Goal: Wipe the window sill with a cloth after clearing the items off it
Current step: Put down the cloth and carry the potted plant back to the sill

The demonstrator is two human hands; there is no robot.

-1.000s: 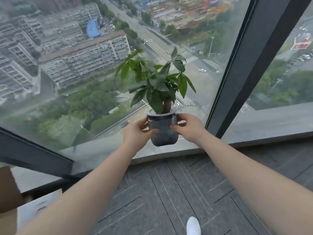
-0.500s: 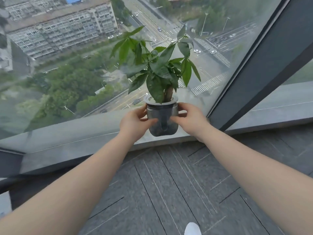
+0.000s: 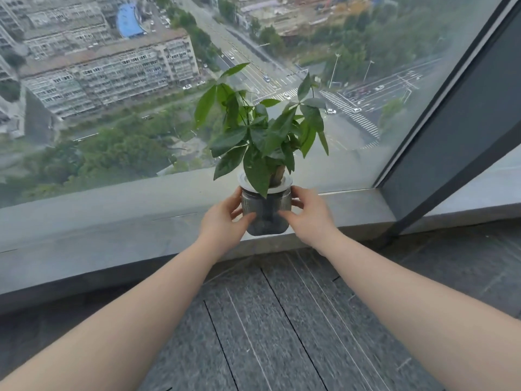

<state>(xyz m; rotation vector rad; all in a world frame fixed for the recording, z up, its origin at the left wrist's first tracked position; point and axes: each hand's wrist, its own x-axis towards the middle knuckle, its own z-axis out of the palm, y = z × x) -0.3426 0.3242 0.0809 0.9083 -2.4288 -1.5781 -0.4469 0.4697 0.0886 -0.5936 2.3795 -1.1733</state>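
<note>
Head view, looking down at a grey stone window sill running left to right under a big pane of glass.

Potted plant sits near the middle of the view, toward the right part of the sill. Clear ribbed glass pot with a white rim; dark contents at the bottom. Broad green leaves fan out above it, thick stem in the centre. Pot upright. Its base looks level with the sill's near edge; cannot tell whether it rests on the stone or is just lifted clear.

Left hand on the pot's left side, thumb across the front, fingers curled round the far side, clamped on the glass. Right hand mirrors it on the right side, thumb in front, fingers wrapped behind, also gripping the pot. Both forearms bare, reaching in from the near corners.

Dark window frame post rises at a slant just right of the plant. Sill carries on beyond it to the right.

Grey plank floor fills the near ground.

Rest of the sill visible to the left is bare stone.
</note>
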